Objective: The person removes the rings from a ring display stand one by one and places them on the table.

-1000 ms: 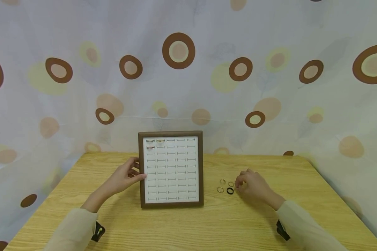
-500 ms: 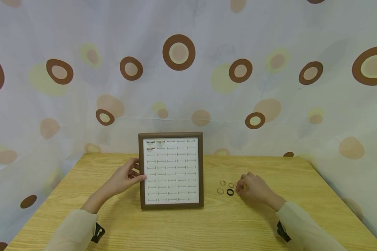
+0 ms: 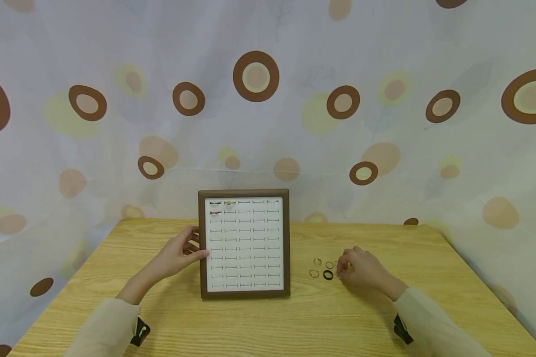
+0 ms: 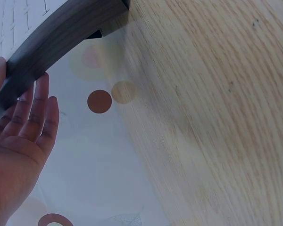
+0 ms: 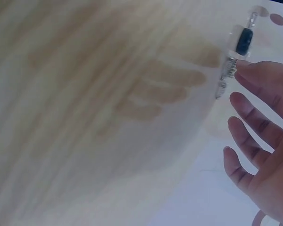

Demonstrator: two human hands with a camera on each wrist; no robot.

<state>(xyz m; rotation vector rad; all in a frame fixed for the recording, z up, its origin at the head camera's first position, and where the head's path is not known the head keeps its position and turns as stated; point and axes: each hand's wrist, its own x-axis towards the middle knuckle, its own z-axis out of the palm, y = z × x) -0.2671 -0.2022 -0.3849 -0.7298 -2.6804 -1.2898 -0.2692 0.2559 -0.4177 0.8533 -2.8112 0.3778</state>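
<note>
A ring display board (image 3: 245,294) with a brown frame and white slotted face stands upright on the table. Three rings sit in its upper left slots, among them a gold ring (image 3: 230,203). My left hand (image 3: 176,255) grips the board's left edge, thumb in front and fingers behind; the left wrist view shows the same grip on the dark frame (image 4: 52,42). To the right lie several loose rings, including a black ring (image 3: 328,274) and a thin gold ring (image 3: 314,273). At their right end, my right hand (image 3: 366,270) pinches a ring, mostly hidden by the fingertips.
The wooden table (image 3: 250,327) ends at a patterned curtain (image 3: 268,129) behind and at both sides. In the right wrist view, the black ring (image 5: 244,41) lies close beyond the fingertips.
My right hand has shifted slightly right and down, and part of a pinkish ring shows beside its fingers. My left hand and the board hold still; the view tilts slightly up.
</note>
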